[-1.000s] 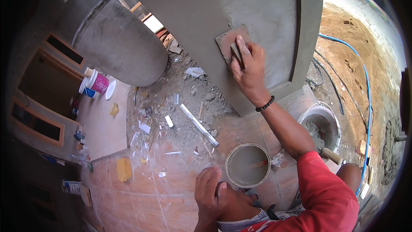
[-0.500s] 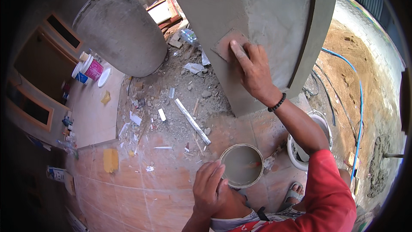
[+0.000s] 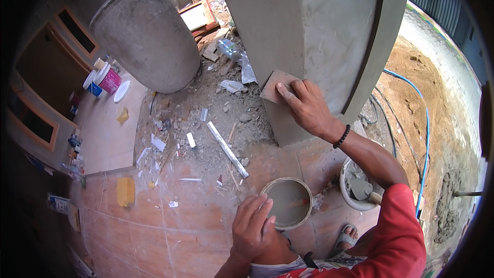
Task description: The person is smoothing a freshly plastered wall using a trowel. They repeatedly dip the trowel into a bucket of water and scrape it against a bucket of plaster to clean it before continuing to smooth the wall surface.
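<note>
My right hand [image 3: 313, 113] presses a flat, square, brownish pad [image 3: 274, 87] against the lower left part of a grey plastered pillar [image 3: 270, 20]. The thumb lies on the pad's face, and the fingers curl at its right side. Beside the pad, the pillar has a recessed, lighter panel [image 3: 337, 25]. My left hand [image 3: 251, 229] holds nothing; its fingers stretch out over my knee, close to the near side of a round bucket [image 3: 286, 179]. Cloudy grey water [image 3: 280, 198] fills much of that bucket.
A white bucket [image 3: 343, 188] at the right holds grey mortar and a trowel [image 3: 361, 189]. Rubble and a white strip [image 3: 226, 149] litter the floor. A large grey cylinder [image 3: 149, 36] stands at the far left. A blue hose [image 3: 427, 118] crosses the sand. A yellow sponge [image 3: 125, 191] lies on the tiles.
My right hand has moved the pad down the pillar toward its lower left edge. The trowel in the white bucket shows more fully. My left hand has barely moved.
</note>
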Demonstrator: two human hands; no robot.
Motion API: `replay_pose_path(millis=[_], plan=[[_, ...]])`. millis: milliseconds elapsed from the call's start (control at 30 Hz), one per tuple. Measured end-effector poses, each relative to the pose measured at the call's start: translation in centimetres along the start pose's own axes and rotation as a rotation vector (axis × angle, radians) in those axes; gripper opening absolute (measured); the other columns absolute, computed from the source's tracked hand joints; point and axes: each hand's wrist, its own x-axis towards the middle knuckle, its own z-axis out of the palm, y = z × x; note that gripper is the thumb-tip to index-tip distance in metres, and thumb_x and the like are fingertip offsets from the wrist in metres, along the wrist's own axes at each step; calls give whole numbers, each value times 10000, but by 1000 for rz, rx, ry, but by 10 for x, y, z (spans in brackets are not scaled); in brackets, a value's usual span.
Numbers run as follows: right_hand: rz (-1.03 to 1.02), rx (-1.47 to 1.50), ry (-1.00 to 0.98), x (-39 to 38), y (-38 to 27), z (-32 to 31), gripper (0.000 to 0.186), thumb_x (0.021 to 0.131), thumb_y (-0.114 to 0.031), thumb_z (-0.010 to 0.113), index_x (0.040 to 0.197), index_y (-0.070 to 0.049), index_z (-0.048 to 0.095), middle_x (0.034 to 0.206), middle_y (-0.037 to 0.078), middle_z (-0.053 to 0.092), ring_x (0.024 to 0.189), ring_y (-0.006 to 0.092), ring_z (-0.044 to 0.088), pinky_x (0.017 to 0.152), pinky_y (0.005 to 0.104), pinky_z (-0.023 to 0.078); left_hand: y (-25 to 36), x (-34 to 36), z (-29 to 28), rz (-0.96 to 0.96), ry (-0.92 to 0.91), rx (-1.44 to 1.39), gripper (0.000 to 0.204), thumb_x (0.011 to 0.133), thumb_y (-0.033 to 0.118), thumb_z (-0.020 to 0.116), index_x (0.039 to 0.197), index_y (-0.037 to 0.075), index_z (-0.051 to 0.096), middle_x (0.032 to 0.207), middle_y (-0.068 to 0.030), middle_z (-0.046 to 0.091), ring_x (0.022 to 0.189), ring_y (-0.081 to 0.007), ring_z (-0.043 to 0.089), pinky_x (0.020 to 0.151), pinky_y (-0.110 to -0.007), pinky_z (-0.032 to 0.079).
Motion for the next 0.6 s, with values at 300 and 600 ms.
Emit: replay_pose_path(millis=[300,600], plan=[[-13,-199,433,129,33,-85,564,817,-37,706,1365,-127,609,1065,154,570,959,342,576,817,431,511,-3,-2,-4,-13,20,41,287,877,68,644,1127,-74,654,1165,-237,680,1063,-429,652,937,-505,533],[270,12,94,-95,-7,79,703,831,13,730,1486,-137,521,1012,166,559,912,343,552,802,425,480,1,-9,-8,6,5,17,393,796,-6,706,1184,-47,662,1212,-236,660,1099,-443,635,955,-516,531]])
